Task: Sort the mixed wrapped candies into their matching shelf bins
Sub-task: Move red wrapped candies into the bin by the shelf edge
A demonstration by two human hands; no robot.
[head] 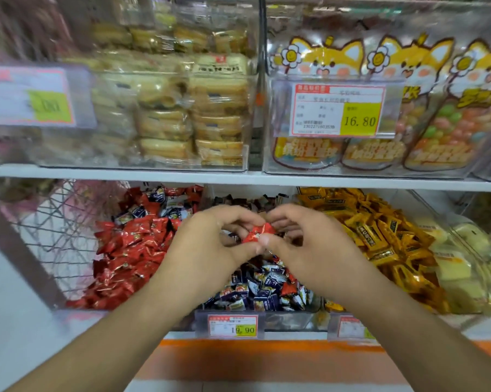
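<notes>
A red wrapped candy [257, 233] is held above the middle bin, between both hands. My left hand [210, 241] pinches its left side with curled fingers, and my right hand [303, 244] pinches its right side with thumb and fingertips. Below them the middle bin [267, 312] holds dark blue and white wrapped candies [264, 292] with a few red ones [289, 288] mixed in. The bin to the left is full of red wrapped candies [128, 250], with some blue ones [156, 196] at its back. The bin to the right holds yellow wrapped candies [380, 236].
A wire basket [46, 239] stands at the far left of the lower shelf. Pale yellow packets [465, 267] fill a bin at the far right. The upper shelf [238, 176] carries clear bins of biscuit packs [182, 114] and cartoon-fox candy bags [408, 108]. Price tags [233, 325] hang on the bin fronts.
</notes>
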